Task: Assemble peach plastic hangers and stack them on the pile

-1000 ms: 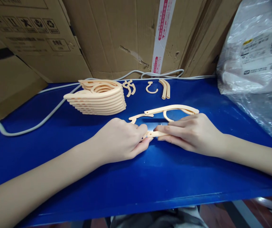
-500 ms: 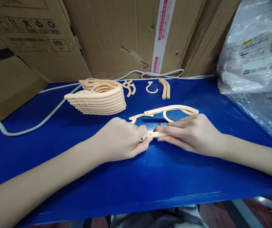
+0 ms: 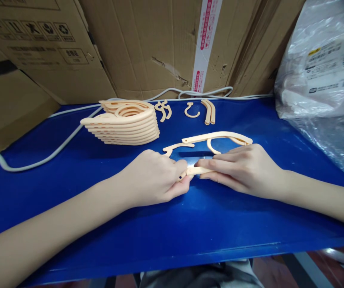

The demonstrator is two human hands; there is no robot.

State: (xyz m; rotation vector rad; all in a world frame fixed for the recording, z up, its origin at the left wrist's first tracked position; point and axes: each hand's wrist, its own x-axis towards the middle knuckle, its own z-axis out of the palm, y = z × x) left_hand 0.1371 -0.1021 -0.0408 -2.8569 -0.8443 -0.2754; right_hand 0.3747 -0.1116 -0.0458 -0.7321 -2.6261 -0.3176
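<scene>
Between my two hands is a cream plastic folding clothes hanger [image 3: 221, 136], its far arm bowed above my right fingers. My left hand [image 3: 160, 178] is closed, pinching the small jointed piece at the hanger's left end between thumb and forefinger. A thin branch [image 3: 179, 146] of that piece sticks out beyond my left knuckles. My right hand [image 3: 247, 170] grips the near arm [image 3: 197, 171], whose left tip meets the piece at my left thumb. The hook's ring lies partly behind my right fingers. Most of the joint is covered by my fingers.
A stack of cream folded hangers [image 3: 124, 128] sits at the back left. Behind my hands lie small curved parts [image 3: 163, 110], one hook [image 3: 192, 111] and some short arms [image 3: 209, 112]. A white cable [image 3: 46, 160], cardboard boxes [image 3: 148, 44] and a plastic bag [image 3: 316, 80] border the blue table [image 3: 172, 236].
The hanger's far arm has lifted slightly away from the thin branch, and a small gap shows there. Both hands keep their grip and have barely shifted.
</scene>
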